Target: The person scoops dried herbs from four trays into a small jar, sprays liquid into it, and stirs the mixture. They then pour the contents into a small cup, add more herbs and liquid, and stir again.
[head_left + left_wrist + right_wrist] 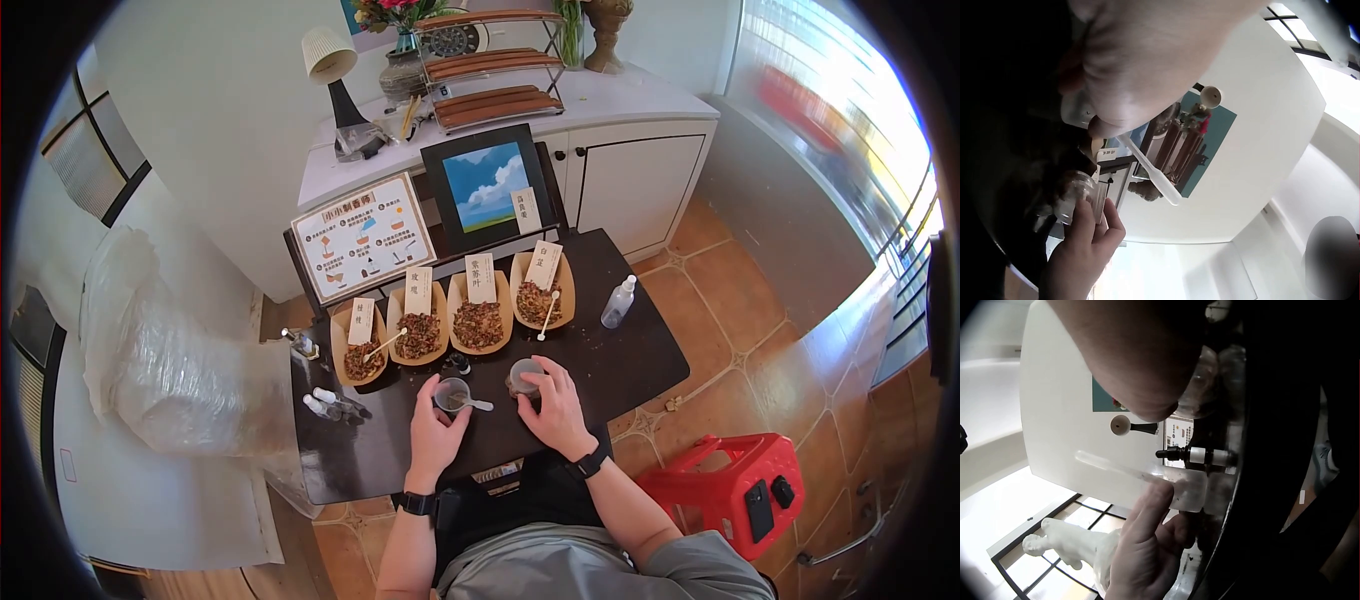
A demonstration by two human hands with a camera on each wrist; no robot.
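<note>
Near the front edge of the dark table, my left hand [437, 437] grips a small clear plastic cup [450, 389] between thumb and fingers. A pale plastic stick [481, 405] leans in that cup, its end sticking out past the rim. To the right, my right hand [558, 412] holds a second clear cup [524, 373], with brownish bits showing low in it. Both cups stand low at the tabletop. In the right wrist view a black-capped dropper bottle [1197, 454] with a white label stands just beyond the left cup [1191, 490].
Several paper trays [478, 328] of dried plant bits, each with a label card, line the table's middle. White-capped bottles [322, 405] are at the left, a clear spray bottle [619, 303] at the right. Behind stand an instruction board [365, 238] and a framed picture [484, 188].
</note>
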